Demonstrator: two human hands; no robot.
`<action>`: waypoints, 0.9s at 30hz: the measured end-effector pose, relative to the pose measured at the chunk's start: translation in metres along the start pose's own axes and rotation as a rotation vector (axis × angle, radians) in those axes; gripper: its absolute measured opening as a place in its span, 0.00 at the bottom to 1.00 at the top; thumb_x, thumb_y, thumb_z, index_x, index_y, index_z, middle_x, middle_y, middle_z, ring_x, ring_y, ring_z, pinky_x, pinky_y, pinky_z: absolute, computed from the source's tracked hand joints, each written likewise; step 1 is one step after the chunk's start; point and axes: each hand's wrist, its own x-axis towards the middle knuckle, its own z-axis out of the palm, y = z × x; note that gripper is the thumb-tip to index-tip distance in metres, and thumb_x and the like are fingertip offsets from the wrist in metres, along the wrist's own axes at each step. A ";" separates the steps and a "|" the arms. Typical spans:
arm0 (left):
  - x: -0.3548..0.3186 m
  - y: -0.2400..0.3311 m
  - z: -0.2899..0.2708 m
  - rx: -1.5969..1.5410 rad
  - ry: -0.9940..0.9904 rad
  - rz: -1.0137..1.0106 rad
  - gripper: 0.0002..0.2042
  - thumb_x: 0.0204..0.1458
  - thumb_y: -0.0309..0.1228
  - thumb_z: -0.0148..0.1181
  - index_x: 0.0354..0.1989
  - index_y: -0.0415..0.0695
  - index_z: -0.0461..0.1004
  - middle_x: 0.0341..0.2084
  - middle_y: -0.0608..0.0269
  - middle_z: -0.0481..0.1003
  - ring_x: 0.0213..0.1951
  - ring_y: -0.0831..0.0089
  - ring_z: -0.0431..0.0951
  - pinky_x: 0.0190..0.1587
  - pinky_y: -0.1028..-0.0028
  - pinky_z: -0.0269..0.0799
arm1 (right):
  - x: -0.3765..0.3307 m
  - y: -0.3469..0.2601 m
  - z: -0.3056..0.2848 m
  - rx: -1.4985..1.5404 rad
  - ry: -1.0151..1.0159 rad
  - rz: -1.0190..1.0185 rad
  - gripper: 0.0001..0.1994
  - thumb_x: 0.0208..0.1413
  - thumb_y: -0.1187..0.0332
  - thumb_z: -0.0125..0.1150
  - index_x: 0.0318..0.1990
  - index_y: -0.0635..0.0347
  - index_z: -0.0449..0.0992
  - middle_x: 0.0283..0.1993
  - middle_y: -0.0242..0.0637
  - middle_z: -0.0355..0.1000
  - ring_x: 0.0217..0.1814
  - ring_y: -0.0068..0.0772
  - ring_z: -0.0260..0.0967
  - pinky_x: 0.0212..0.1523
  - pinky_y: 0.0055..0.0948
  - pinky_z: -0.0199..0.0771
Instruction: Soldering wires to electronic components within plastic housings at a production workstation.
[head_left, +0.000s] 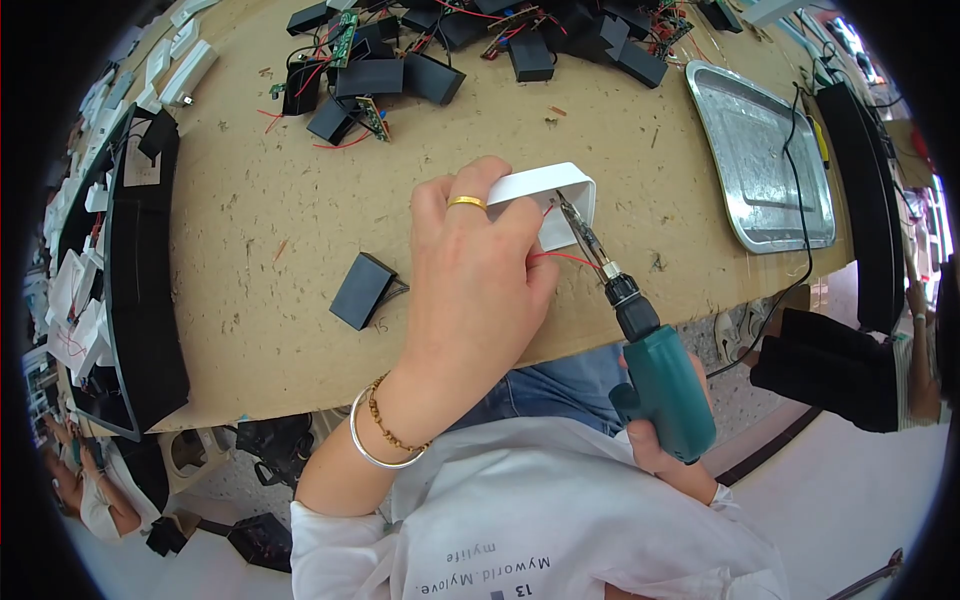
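Observation:
My left hand point(475, 255) is closed around a white plastic case point(545, 182), holding it above the cardboard-covered table. A thin red wire point(572, 258) runs out from by my left thumb toward the tool. In my right hand point(650, 448) is a green pistol-shaped soldering gun point(672, 390), gripped by its handle. Its metal tip reaches into the case's open side; whether it touches anything inside is too small to tell. Left of my wrist lies a black rectangular block point(362, 290) with short dark leads.
Several black blocks point(370, 78), circuit boards point(345, 40) and wires are heaped at the far side. A metal tray point(765, 160) sits at the right, a black cord across it. A black bin point(150, 290) with white parts stands at the left. Other people are nearby.

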 end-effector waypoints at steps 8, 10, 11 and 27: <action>0.001 0.003 -0.001 0.019 0.000 -0.006 0.05 0.35 0.20 0.60 0.21 0.38 0.71 0.46 0.50 0.70 0.45 0.48 0.65 0.43 0.58 0.69 | 0.002 -0.003 0.000 0.030 -0.002 0.010 0.24 0.52 0.55 0.61 0.42 0.74 0.75 0.42 0.52 0.74 0.49 0.50 0.70 0.57 0.54 0.69; 0.001 0.003 -0.002 0.036 -0.042 -0.012 0.10 0.38 0.21 0.61 0.32 0.36 0.74 0.47 0.49 0.68 0.46 0.48 0.66 0.47 0.60 0.67 | 0.000 -0.003 -0.001 0.029 -0.016 0.029 0.24 0.52 0.56 0.61 0.42 0.74 0.75 0.42 0.52 0.74 0.49 0.50 0.70 0.58 0.54 0.69; 0.001 0.003 -0.003 0.035 -0.042 -0.012 0.10 0.38 0.21 0.61 0.32 0.36 0.74 0.47 0.49 0.68 0.46 0.48 0.66 0.47 0.60 0.67 | 0.000 -0.003 -0.002 0.028 -0.029 0.050 0.23 0.52 0.57 0.62 0.42 0.75 0.75 0.42 0.52 0.74 0.49 0.50 0.70 0.58 0.54 0.69; 0.001 0.004 -0.002 0.043 -0.036 -0.007 0.10 0.37 0.21 0.62 0.32 0.37 0.74 0.47 0.51 0.68 0.45 0.49 0.66 0.46 0.61 0.67 | -0.006 -0.002 -0.009 0.015 -0.074 0.108 0.15 0.53 0.59 0.60 0.30 0.65 0.76 0.28 0.40 0.72 0.46 0.49 0.71 0.58 0.55 0.69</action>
